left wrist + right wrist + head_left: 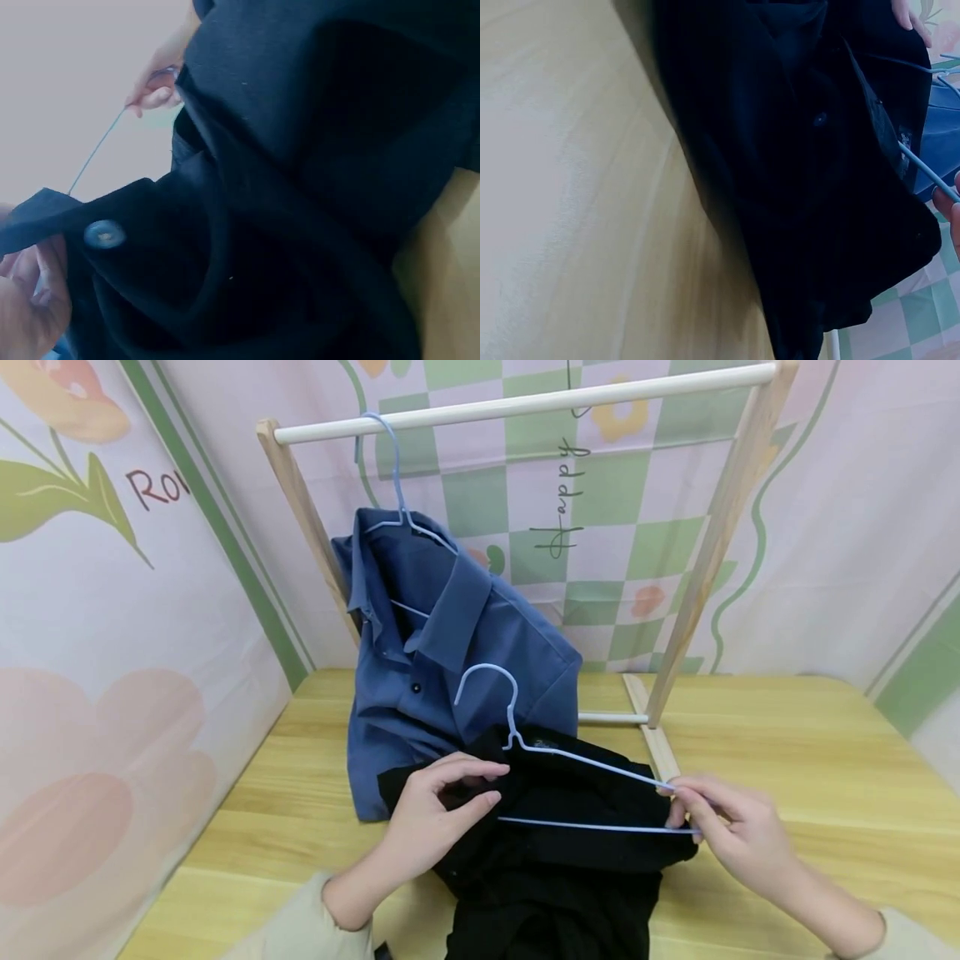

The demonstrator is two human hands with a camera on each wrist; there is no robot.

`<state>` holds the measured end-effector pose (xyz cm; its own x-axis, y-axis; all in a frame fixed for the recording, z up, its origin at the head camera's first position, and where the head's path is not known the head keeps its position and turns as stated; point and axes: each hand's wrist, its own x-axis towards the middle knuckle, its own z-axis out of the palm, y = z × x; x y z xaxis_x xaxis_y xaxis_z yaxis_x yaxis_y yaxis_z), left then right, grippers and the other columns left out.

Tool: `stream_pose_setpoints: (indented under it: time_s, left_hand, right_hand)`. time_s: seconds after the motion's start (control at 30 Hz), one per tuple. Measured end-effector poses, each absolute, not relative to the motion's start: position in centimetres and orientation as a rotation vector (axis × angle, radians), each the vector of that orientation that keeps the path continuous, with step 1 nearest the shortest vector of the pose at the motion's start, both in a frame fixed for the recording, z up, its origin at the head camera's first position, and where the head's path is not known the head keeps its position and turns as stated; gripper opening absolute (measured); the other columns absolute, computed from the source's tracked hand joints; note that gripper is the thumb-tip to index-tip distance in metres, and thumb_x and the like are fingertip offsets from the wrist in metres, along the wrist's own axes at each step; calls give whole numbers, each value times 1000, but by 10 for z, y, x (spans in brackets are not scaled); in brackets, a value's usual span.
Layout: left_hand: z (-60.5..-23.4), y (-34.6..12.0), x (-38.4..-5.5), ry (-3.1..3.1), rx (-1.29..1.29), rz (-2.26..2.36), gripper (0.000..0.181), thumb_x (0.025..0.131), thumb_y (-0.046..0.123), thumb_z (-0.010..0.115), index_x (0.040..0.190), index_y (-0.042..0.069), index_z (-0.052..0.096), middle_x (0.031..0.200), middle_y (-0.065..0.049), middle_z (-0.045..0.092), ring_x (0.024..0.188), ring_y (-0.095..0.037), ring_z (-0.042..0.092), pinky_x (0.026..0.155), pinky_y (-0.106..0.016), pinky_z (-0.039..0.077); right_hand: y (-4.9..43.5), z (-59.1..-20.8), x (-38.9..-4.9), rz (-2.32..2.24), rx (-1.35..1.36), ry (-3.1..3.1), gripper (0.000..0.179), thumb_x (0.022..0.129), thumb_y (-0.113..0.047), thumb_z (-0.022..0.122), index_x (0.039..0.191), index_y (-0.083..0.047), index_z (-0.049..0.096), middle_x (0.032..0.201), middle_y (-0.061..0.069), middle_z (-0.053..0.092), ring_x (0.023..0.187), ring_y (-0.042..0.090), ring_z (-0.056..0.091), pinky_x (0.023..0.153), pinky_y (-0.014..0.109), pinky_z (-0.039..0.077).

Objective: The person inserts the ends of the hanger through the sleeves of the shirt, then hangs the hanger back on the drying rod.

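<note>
A black shirt [555, 893] with a button [104, 234] and a small inner label lies bunched in front of me. A light-blue wire hanger [600, 764] lies across its opening, hook pointing up and its left end hidden in the cloth. My right hand [738, 827] grips the hanger's right end between thumb and fingers, beside the shirt's right corner. At the opening's left side, my left hand [431, 810] holds the shirt's edge with curved fingers, partly behind the cloth in the left wrist view.
Behind the hands, a blue shirt [517, 643] hangs on another blue hanger [397, 477] at the left of a rack with a white rail [525, 403] and wooden posts [712, 543]. The rack stands on a wooden table [795, 752], with printed cloth behind and at the sides.
</note>
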<state>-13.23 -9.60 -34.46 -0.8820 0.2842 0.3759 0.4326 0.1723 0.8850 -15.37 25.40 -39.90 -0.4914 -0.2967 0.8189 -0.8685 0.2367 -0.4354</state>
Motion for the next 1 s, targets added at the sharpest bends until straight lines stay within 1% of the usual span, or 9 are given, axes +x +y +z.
stream_pose_setpoints:
  time_s: [0.1,0.23,0.33,0.5,0.67,0.73,0.83,0.93,1.0]
  left_hand:
    - [-347,-94,-133,-2348,-663,-1889,45,92,3,74,135,9,63,108,-6,70,98,-21,66,76,-27,55]
    - [-349,-93,-136,-2401,-571,-1980,79,90,-2,74,156,13,33,107,-8,68,99,-21,65,77,-28,57]
    - [-350,-95,-139,-2437,-570,-1993,88,88,-2,75,161,13,28,104,-7,66,97,-21,66,77,-27,57]
    - [-348,-103,-143,-2496,-598,-1911,66,93,8,75,154,11,48,98,-5,69,90,-18,69,75,-24,55]
    - [-341,-112,-146,-2544,-605,-1684,41,98,13,71,138,11,65,90,2,72,82,-13,69,71,-27,52]
    - [-339,-115,-147,-2544,-633,-1569,35,97,11,72,132,11,70,85,5,71,79,-10,68,70,-28,53]
    - [-337,-118,-149,-2509,-684,-1359,29,94,9,75,122,14,76,80,7,61,73,-9,60,66,-28,51]
    - [-338,-121,-153,-2437,-730,-1230,25,91,9,79,115,15,79,86,4,56,78,-14,56,70,-31,50]
    - [-339,-123,-157,-2403,-760,-1239,24,90,10,80,114,15,80,96,2,59,88,-17,59,76,-36,52]
  right_hand:
    - [254,-401,-153,1253,1074,-1922,19,105,-4,56,99,6,71,74,-1,64,56,-2,50,46,14,40]
    - [254,-403,-152,1262,1077,-1934,17,105,-3,56,102,5,71,75,-1,63,56,-1,50,46,15,40]
    - [254,-404,-152,1275,1075,-1938,17,105,-1,55,102,5,71,75,-1,63,56,0,50,45,17,40]
    - [255,-405,-152,1284,1071,-1943,17,104,1,55,101,7,70,75,-1,64,57,1,51,44,18,41]
    - [257,-406,-152,1275,1073,-1945,18,105,-2,55,101,5,71,75,-1,64,60,1,53,45,19,41]
    - [257,-406,-152,1278,1079,-1947,18,106,-3,55,103,5,71,76,-1,65,60,0,53,45,19,42]
    - [256,-406,-152,1285,1089,-1946,18,106,-3,55,104,4,71,76,-1,65,61,0,53,45,19,42]
    - [256,-405,-152,1297,1103,-1934,19,106,-3,54,103,5,71,75,0,65,61,1,53,45,20,41]
    - [256,-401,-154,1301,1112,-1923,20,106,-4,54,103,5,71,74,0,65,61,1,52,44,20,40]
